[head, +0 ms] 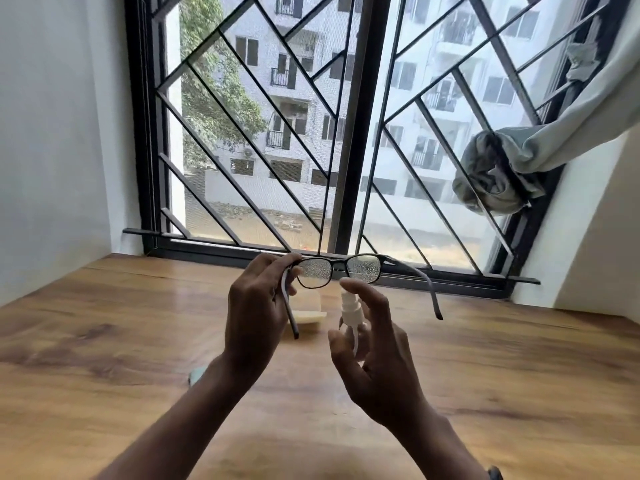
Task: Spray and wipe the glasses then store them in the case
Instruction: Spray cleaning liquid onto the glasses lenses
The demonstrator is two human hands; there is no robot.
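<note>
Glasses (363,270) in left hand (256,313) grip, spray bottle (347,303) in right hand (377,362)

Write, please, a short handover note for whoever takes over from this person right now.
The left grip holds the glasses near one temple hinge, above the table. The right grip holds the spray bottle close to the lenses.
Done: both lenses carry droplets.
Left: wipe, then store. A pale yellow object lies on the table; cloth or case, I cannot tell.
</note>
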